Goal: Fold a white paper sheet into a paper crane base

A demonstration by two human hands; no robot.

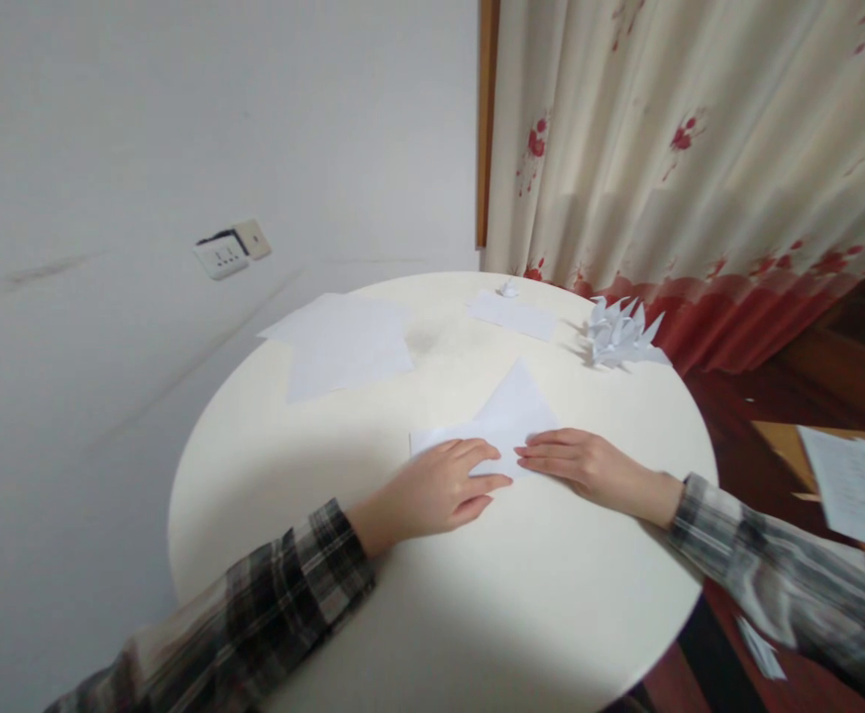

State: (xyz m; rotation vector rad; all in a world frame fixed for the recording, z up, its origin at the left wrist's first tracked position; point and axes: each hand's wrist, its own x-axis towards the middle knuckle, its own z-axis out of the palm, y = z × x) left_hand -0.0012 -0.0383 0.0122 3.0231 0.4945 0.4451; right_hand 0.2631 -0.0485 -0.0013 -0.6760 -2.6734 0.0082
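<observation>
Evidently part-folded: one creased sheet (519,401) at centre

At far left I have loose flat papers (350,342) on the round white table (417,614); I see no folding on them, so I count them as unworked. Next, the left hand (447,485) lies palm down on the sheet's near left part, fingers slightly apart, pressing rather than gripping. The sheet sits mid-table, a triangular part pointing far, a straight band along its near side; I judge it early in its folding. Beyond it, a small flat piece (512,319) has a tiny folded shape (507,289) by its far edge. The right hand (588,460) rests on the sheet's right end, fingers together. Farther right, clustered pointed paper shapes (617,335) look finished.
</observation>
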